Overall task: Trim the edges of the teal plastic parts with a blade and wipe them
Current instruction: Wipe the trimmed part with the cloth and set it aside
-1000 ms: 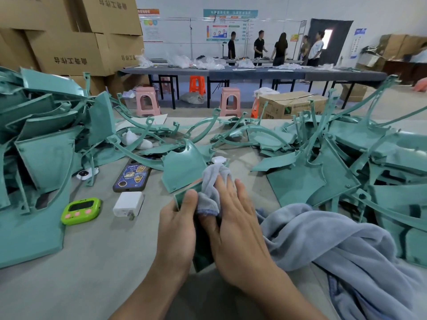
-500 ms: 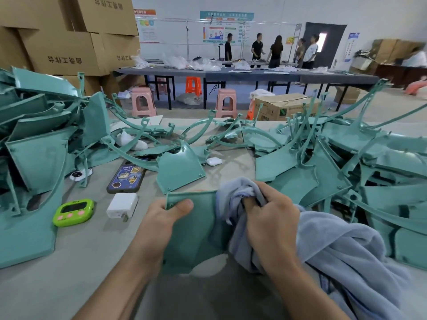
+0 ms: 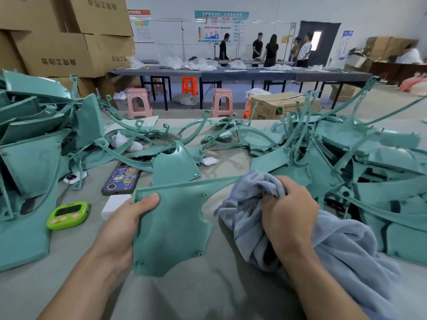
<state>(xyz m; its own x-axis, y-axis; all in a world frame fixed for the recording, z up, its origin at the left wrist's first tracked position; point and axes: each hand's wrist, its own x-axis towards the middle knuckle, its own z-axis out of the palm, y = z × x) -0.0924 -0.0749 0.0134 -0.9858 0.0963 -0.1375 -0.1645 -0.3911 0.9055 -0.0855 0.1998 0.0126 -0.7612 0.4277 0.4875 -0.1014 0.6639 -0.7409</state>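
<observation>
Clutching bunched cloth in right hand, now drawn clear to the right; pinching teal panel at its left edge with left hand, thumb on top, over the worktop. No longer cloth-covered as a second ago: probably wiped, ready to join piled parts.

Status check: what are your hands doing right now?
Left hand grips teal part. Right hand bunches blue cloth. No blade in view.
</observation>
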